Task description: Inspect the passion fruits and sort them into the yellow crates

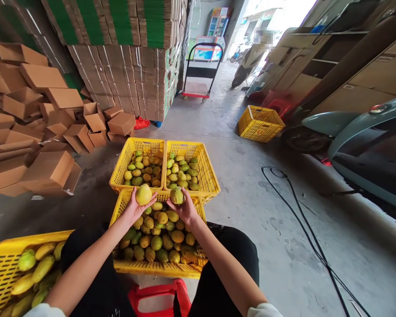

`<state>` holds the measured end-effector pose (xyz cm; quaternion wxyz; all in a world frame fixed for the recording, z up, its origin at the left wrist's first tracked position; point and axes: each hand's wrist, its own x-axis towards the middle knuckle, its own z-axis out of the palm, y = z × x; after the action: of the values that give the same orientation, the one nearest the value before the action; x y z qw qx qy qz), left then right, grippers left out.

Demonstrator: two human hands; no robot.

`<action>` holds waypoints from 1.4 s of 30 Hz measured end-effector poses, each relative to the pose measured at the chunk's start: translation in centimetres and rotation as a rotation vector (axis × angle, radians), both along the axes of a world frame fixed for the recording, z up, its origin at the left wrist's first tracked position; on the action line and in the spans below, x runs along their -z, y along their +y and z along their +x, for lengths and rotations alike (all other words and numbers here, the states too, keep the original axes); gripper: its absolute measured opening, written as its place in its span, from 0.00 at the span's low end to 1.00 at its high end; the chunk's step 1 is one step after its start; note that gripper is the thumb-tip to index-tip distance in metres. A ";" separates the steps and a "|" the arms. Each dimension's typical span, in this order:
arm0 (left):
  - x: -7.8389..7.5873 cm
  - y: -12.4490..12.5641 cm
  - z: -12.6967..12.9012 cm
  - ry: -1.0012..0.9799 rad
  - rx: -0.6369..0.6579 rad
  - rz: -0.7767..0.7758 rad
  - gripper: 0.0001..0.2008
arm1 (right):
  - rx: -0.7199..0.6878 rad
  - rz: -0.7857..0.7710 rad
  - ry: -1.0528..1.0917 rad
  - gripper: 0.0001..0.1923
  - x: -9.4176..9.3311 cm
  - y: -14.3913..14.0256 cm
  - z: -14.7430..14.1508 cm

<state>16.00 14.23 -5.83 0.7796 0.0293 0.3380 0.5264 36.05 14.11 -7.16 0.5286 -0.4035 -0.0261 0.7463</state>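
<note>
We measure every place from the near crate (pixel 158 270), a yellow slatted tub filled with green, yellow and brownish fruits (pixel 156 242). Above its far edge we hold up 2 fruits, 1 in each hand, well clear of the pile and a little apart from each other.

Our left hand (pixel 137 208) is palm up under a round yellow fruit (pixel 143 194), its fingers extended beneath and past the right side of it, the thumb at its left. Our right hand (pixel 185 211) cradles a mottled green fruit (pixel 177 196), its fingers reaching under it toward the left and the thumb up along its right side. We cannot tell how firmly either hand presses.

Just beyond the near crate stand 2 more yellow crates side by side, the far-left crate (pixel 118 169) and the far-right crate (pixel 209 169), each holding similar fruit. Left of the near crate, and nearer us, the side crate (pixel 0 257) holds longer yellow-green fruits (pixel 41 268). Our black-clad legs (pixel 236 251) flank the near crate, and a red plastic frame (pixel 184 295) shows on its near side. Cardboard boxes (pixel 49 169) lie heaped to its far left; a black cable (pixel 298 200) snakes over the floor to its right.
</note>
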 end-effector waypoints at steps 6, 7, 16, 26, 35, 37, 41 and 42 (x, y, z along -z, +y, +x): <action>0.0 0.2 0.0 0.012 -0.048 -0.062 0.23 | -0.049 0.050 0.010 0.17 -0.1 0.1 0.1; 0.1 0.2 0.0 0.026 -0.063 -0.066 0.21 | -0.029 0.077 0.015 0.15 -0.1 0.1 0.1; 0.4 0.1 0.0 0.180 -0.123 -0.031 0.07 | -0.012 0.151 0.096 0.14 -0.6 -0.1 0.0; 1.2 -0.3 0.0 0.225 -0.047 -0.112 0.07 | 0.024 0.008 0.065 0.19 0.0 0.1 0.5; 1.1 -0.3 -0.2 0.140 -0.007 -0.248 0.14 | 0.066 -0.050 0.044 0.11 0.5 0.4 0.5; 1.5 -0.3 -0.2 0.137 0.014 -0.307 0.14 | 0.057 -0.080 0.053 0.11 0.4 0.3 0.4; 1.7 -0.4 -0.1 0.190 0.082 -0.380 0.14 | 0.016 -0.092 0.033 0.18 0.2 0.0 0.4; 1.6 -0.4 -0.2 0.202 0.095 -0.374 0.14 | 0.003 -0.081 0.024 0.19 0.2 0.0 0.5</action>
<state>15.85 13.86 -7.44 0.7577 -0.0476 0.5044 0.4114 36.50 14.11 -7.31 0.5132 -0.4157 0.0108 0.7508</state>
